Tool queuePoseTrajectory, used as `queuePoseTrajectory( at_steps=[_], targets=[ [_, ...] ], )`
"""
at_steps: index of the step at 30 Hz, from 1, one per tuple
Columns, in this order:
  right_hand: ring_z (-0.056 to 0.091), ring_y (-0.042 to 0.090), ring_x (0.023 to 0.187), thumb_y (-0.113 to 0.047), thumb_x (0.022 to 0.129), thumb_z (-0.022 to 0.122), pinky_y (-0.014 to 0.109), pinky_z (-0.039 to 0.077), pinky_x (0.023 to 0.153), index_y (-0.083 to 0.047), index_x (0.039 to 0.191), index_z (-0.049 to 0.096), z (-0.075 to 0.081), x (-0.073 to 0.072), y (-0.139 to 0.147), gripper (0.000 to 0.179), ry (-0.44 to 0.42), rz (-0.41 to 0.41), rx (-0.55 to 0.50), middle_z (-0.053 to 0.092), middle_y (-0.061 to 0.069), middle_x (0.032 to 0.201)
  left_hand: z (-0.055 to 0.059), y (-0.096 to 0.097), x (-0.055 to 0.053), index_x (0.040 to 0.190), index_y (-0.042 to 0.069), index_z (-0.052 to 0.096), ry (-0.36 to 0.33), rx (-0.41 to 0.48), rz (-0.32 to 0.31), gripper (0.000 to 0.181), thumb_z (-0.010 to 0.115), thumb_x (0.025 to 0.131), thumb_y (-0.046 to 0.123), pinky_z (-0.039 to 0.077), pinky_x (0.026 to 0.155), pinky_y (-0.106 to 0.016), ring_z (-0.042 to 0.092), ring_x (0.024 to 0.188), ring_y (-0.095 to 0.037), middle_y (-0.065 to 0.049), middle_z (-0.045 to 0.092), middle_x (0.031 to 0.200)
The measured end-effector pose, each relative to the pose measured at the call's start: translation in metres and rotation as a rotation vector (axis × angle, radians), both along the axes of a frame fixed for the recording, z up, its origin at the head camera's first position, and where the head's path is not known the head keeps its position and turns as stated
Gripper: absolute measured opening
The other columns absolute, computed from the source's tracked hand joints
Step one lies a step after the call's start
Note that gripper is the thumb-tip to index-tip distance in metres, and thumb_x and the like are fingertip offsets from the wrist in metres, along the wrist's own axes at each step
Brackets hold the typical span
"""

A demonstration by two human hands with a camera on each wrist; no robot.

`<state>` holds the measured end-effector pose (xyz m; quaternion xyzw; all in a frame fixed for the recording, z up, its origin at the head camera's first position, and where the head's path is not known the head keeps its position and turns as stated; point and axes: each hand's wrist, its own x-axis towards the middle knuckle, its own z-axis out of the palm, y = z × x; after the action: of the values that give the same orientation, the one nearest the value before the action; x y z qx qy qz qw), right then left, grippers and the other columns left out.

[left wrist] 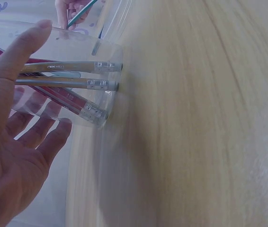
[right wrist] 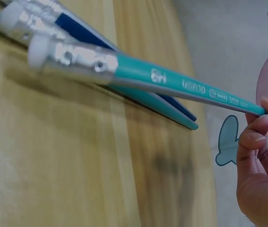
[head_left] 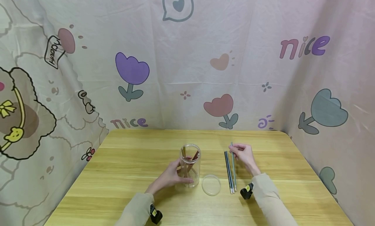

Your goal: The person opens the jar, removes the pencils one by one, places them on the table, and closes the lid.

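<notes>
A clear jar [head_left: 196, 177] stands upright on the table, with several brown and red pencils [left wrist: 60, 82] leaning inside, eraser ends down. My left hand [head_left: 171, 176] grips the jar's side, thumb and fingers on opposite sides of its wall. Over to the right, my right hand [head_left: 243, 153] pinches a teal pencil [right wrist: 172, 80] by its far end between thumb and fingertips. Its white eraser end points back towards me, slightly above the others in the right wrist view. Beside it lie a dark blue pencil [right wrist: 84, 33] and another teal pencil [right wrist: 146, 100] on the table.
A round clear lid [head_left: 211, 185] lies flat between the jar and the pencils. The wooden table [head_left: 131, 154] reaches back to a printed cloth [head_left: 181, 56], which also hangs along both sides.
</notes>
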<state>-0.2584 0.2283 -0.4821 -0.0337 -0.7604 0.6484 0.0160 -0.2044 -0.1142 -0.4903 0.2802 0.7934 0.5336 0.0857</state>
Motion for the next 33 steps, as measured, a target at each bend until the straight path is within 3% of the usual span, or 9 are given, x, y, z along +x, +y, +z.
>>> queuePoseTrajectory(
  at_steps=[10, 26, 33],
  targets=[
    [0.056, 0.006, 0.056, -0.012, 0.094, 0.071, 0.018, 0.047, 0.047, 0.010, 0.113, 0.068, -0.005, -0.001, -0.001, 0.029, -0.027, -0.017, 0.010, 0.075, 0.002, 0.078, 0.001, 0.000, 0.001, 0.141, 0.013, 0.052, 0.003, -0.001, -0.001, 0.078, 0.090, 0.073, 0.017, 0.045, 0.117, -0.047, 0.057, 0.134, -0.031, -0.011, 0.054, 0.150],
    [0.053, 0.003, 0.056, -0.009, 0.096, 0.066, 0.015, 0.046, 0.046, 0.015, 0.125, 0.059, -0.012, -0.001, 0.004, 0.039, -0.078, 0.052, 0.018, 0.075, 0.002, 0.082, 0.002, -0.001, 0.001, 0.139, 0.013, 0.052, 0.012, -0.010, 0.002, 0.076, 0.090, 0.074, 0.018, 0.045, 0.116, -0.049, 0.057, 0.133, -0.033, -0.011, 0.055, 0.149],
    [0.053, 0.005, 0.057, -0.005, 0.096, 0.063, 0.014, 0.046, 0.048, 0.016, 0.125, 0.058, -0.015, -0.002, 0.005, 0.036, -0.113, 0.069, 0.040, 0.067, -0.001, 0.075, 0.001, -0.001, 0.000, 0.140, 0.013, 0.052, 0.014, -0.009, 0.003, 0.076, 0.090, 0.074, 0.018, 0.045, 0.116, -0.049, 0.057, 0.134, -0.033, -0.012, 0.054, 0.149]
  ],
)
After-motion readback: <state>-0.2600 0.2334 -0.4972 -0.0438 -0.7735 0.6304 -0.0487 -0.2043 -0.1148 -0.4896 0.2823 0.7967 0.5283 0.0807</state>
